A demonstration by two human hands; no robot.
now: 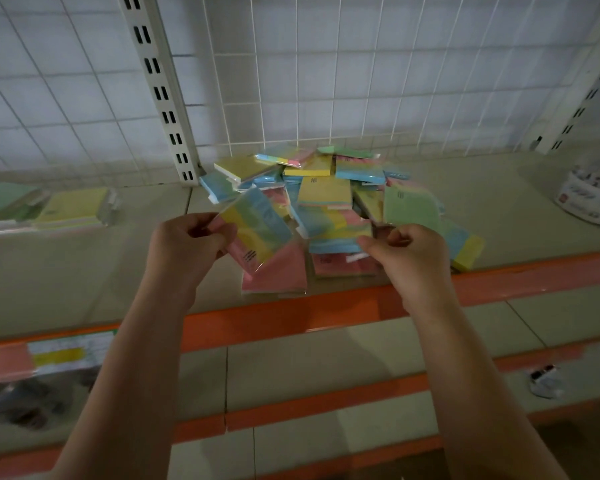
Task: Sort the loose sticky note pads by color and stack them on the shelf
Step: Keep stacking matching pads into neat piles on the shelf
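One wrapped multicolour pad [257, 230], held just above the front left of the pile [329, 206] on the shelf [499, 209]. Left hand [191, 244] pinches its lower left edge, fingers curled round the wrapper. Pad tilted, long axis running from lower left to upper right, colour bands (pink, yellow, green, blue) crossing it; broad face turned toward the camera.

Right hand [406, 258], fingers curled at the pile's right front; whether they grip a wrapper corner or nothing cannot be told.

Handling, by judgement: light, stiff as a block, but the clear film looks slick and loose, so a grip across the pad's thick edges should hold better than a pinch on the wrapper.

Sorted stacks: green stack [9, 202] and yellow stack [77, 211] far left on the same shelf, well apart from the pile.
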